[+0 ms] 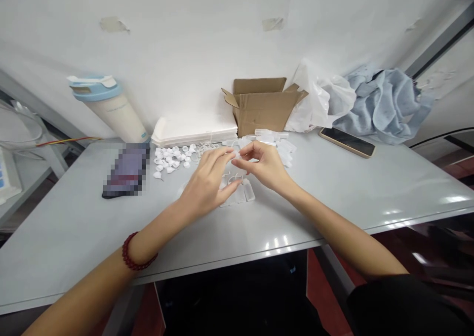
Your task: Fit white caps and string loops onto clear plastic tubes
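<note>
Plastic piece (237, 155): small, translucent, pinched between both hands, in front of the cardboard box (261, 109).
Left hand (207, 183): fingertips closed on the piece.
Right hand (264, 165): fingertips closed on it too.
White caps (172, 159): heaped on the desk (333, 192), left of the box.
</note>
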`<state>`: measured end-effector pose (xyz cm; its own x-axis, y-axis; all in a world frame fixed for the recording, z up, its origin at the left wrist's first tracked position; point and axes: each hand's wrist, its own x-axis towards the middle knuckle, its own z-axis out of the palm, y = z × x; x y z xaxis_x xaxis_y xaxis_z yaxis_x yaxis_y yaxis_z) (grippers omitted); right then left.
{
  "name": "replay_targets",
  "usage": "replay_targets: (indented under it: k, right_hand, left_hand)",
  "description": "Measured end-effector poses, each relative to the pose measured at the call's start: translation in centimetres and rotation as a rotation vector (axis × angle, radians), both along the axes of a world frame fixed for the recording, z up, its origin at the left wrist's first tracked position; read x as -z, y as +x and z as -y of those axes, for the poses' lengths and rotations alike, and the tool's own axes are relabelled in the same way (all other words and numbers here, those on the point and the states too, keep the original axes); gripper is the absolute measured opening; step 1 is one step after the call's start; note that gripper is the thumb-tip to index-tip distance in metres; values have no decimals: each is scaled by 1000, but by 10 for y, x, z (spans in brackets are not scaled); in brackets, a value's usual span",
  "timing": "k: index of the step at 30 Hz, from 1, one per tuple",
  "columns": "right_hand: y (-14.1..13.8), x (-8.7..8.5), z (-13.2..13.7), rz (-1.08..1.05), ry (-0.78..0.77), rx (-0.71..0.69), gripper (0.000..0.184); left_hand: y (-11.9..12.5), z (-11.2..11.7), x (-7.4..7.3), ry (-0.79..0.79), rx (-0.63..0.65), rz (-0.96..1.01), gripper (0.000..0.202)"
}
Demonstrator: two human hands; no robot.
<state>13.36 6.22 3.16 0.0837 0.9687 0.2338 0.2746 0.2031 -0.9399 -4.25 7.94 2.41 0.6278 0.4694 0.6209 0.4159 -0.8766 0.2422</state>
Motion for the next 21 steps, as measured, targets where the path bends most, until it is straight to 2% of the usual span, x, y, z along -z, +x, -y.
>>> replay_targets:
  k: [5, 10, 16, 21]
  right_hand:
    - [7, -10, 0, 4, -89, -1, 21]
    - [22, -20, -1, 118, -156, -43, 19]
    - [50, -32, 0, 508, -377, -327, 16]
    - [53, -33, 1, 757, -459, -468, 16]
  left_hand:
    - [11, -10, 1, 61, 16, -35, 42]
    - [27, -7, 0, 8, -17, -17, 33]
    - [43, 14, 7, -224, 8, -127, 31]
    - [44, 23, 13, -295, 32, -238, 34]
